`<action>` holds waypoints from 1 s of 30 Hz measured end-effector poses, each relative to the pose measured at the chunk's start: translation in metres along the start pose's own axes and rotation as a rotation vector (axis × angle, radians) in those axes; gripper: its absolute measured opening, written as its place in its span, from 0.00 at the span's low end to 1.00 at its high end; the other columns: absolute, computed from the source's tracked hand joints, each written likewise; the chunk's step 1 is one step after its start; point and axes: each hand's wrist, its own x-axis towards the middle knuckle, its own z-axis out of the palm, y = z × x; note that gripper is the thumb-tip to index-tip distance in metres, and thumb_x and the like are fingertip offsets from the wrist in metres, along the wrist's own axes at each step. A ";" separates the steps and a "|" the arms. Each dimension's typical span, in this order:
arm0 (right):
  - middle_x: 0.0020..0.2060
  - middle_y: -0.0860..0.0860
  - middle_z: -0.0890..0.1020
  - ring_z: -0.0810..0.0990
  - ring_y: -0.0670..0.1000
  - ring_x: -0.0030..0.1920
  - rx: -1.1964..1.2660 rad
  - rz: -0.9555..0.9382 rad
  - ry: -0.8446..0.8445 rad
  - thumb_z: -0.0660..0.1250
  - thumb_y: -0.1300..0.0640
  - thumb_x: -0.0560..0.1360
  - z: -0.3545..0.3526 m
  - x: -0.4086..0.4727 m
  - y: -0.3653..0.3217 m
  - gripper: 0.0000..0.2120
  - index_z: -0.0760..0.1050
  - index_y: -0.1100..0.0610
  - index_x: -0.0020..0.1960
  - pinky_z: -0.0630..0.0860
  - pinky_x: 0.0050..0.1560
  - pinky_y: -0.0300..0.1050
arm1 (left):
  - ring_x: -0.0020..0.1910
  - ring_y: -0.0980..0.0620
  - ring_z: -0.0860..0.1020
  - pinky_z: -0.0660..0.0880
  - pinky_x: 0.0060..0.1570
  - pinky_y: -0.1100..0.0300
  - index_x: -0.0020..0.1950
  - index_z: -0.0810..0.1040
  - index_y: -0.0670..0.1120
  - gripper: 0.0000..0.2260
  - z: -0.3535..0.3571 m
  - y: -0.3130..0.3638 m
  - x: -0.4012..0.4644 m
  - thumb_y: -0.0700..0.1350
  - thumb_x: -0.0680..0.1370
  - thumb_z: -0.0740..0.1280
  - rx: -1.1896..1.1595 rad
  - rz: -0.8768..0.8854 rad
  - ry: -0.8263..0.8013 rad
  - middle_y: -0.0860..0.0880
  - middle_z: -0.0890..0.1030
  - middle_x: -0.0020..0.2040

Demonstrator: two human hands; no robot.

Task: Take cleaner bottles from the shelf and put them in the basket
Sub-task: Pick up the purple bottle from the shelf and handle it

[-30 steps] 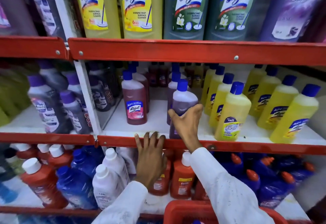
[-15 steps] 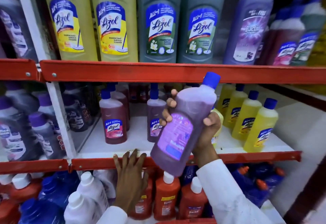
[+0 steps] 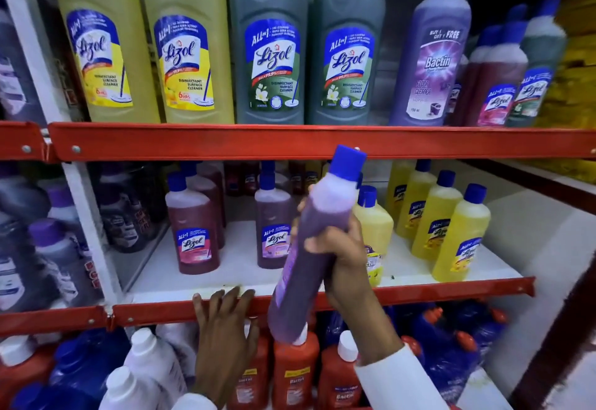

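My right hand (image 3: 346, 258) grips a purple cleaner bottle (image 3: 309, 248) with a blue cap, held tilted in front of the middle shelf (image 3: 419, 288), clear of the board. My left hand (image 3: 222, 332) rests flat with fingers spread on the red front edge of that shelf. On the shelf behind stand a red-brown Lizol bottle (image 3: 193, 229), a purple Lizol bottle (image 3: 274, 225) and several yellow bottles (image 3: 461, 235). The basket is out of view.
The top shelf (image 3: 290, 141) carries large yellow, green and purple cleaner bottles. The bottom shelf holds orange bottles (image 3: 295, 374), white bottles (image 3: 145, 367) and blue bottles (image 3: 451, 345). A white upright (image 3: 87, 216) divides off a left bay with dark bottles.
My right hand took the purple bottle off the middle shelf, lifted it out and turned it edge-on. The left hand stayed on the shelf edge. The view tilted up and the basket left the frame.
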 end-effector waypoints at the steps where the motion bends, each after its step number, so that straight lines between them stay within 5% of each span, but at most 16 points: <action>1: 0.41 0.55 0.80 0.77 0.54 0.38 -0.180 -0.078 0.095 0.73 0.54 0.49 0.001 0.001 0.007 0.33 0.75 0.60 0.55 0.76 0.37 0.47 | 0.60 0.40 0.75 0.54 0.70 0.31 0.61 0.77 0.50 0.22 0.000 0.001 0.000 0.55 0.68 0.67 -0.009 -0.017 0.006 0.45 0.81 0.59; 4: 0.56 0.48 0.77 0.79 0.52 0.52 -0.598 -0.218 0.358 0.75 0.50 0.55 0.015 -0.003 0.018 0.39 0.66 0.48 0.64 0.80 0.50 0.47 | 0.58 0.40 0.76 0.55 0.69 0.29 0.61 0.77 0.50 0.23 -0.003 0.003 -0.001 0.54 0.68 0.62 -0.037 -0.043 0.007 0.46 0.81 0.58; 6: 0.59 0.46 0.73 0.75 0.49 0.57 -0.682 -0.301 0.452 0.77 0.49 0.58 0.022 -0.002 0.026 0.41 0.62 0.48 0.67 0.78 0.56 0.42 | 0.58 0.40 0.75 0.55 0.69 0.29 0.62 0.77 0.51 0.23 -0.003 0.003 -0.002 0.54 0.68 0.61 -0.032 -0.011 0.028 0.46 0.81 0.58; 9: 0.61 0.47 0.69 0.72 0.50 0.62 -0.776 -0.352 0.516 0.80 0.47 0.61 0.024 0.007 0.043 0.43 0.60 0.52 0.69 0.78 0.62 0.51 | 0.59 0.41 0.75 0.54 0.70 0.30 0.63 0.76 0.52 0.23 -0.003 0.002 -0.002 0.55 0.69 0.60 -0.023 -0.016 0.015 0.47 0.80 0.59; 17: 0.60 0.50 0.69 0.71 0.52 0.61 -0.760 -0.254 0.467 0.83 0.49 0.62 0.011 0.035 0.081 0.44 0.61 0.59 0.68 0.73 0.65 0.51 | 0.62 0.43 0.72 0.48 0.72 0.33 0.64 0.75 0.52 0.24 -0.004 0.001 -0.002 0.51 0.67 0.69 -0.035 -0.020 -0.013 0.48 0.80 0.61; 22: 0.59 0.52 0.69 0.72 0.53 0.60 -0.774 -0.196 0.431 0.83 0.48 0.63 0.004 0.050 0.107 0.45 0.59 0.61 0.68 0.71 0.58 0.38 | 0.62 0.43 0.72 0.44 0.73 0.35 0.63 0.76 0.52 0.23 -0.003 0.002 -0.001 0.50 0.68 0.67 -0.064 -0.015 0.027 0.49 0.79 0.60; 30: 0.61 0.58 0.72 0.75 0.58 0.62 -0.840 -0.109 0.408 0.83 0.46 0.62 -0.003 0.059 0.144 0.45 0.60 0.60 0.66 0.78 0.62 0.57 | 0.63 0.44 0.71 0.42 0.73 0.36 0.64 0.74 0.54 0.22 -0.002 0.000 0.000 0.51 0.69 0.67 -0.101 -0.012 0.013 0.49 0.78 0.64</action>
